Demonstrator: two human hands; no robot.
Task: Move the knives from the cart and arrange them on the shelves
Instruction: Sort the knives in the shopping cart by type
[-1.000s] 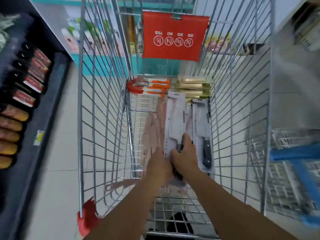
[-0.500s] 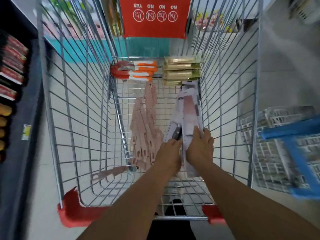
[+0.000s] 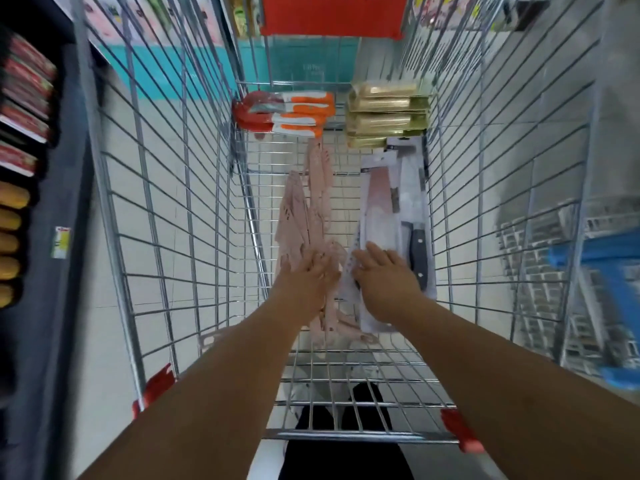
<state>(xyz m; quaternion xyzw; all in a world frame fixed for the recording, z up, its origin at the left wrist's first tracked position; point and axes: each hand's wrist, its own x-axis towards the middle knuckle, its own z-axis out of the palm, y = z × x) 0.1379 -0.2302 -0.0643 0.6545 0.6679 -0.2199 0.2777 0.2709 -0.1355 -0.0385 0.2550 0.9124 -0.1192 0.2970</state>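
Both hands were down in the wire cart [image 3: 145, 202]. L hand [image 3: 308, 282] lay on the pink knife packs [image 3: 311, 209], fingers straight. R hand [image 3: 384, 275] lay flat on the white knife packs [image 3: 388, 195], w/ fingers spread. Orange knife packs [image 3: 294, 114] sat at 12 o'clock, gold boxes [image 3: 384, 112] at 1.

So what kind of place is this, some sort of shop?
Most likely a supermarket or homeware store. The hands reach into a wire shopping cart holding carded packaged knives, a dark shelf of packaged goods with a price tag runs along the left, and a second cart stands at right.
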